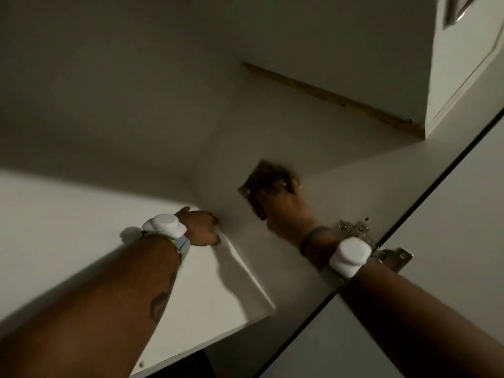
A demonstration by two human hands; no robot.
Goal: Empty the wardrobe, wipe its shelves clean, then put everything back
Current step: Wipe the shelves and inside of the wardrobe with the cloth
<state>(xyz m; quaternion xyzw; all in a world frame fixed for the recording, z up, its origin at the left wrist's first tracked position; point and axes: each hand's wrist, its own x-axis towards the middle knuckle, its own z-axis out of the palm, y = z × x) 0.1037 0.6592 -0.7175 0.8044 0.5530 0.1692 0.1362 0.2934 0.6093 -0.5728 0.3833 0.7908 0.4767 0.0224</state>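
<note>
I look up into the white wardrobe. My right hand (283, 205) grips a dark brown patterned cloth (266, 178) and presses it against the wardrobe's inner right side wall (341, 186), above the shelf; the cloth is blurred. My left hand (200, 227) reaches over the front edge of a white shelf (81, 227), its fingers curled at the shelf's right corner next to the side wall. The fingertips are hidden behind the shelf edge. Nothing shows on the visible part of the shelf.
A metal door hinge (381, 249) sits on the side wall just behind my right wrist. The open wardrobe door (450, 296) runs along the right. An upper cabinet door with a handle (461, 64) is at top right. Both wrists carry white bands.
</note>
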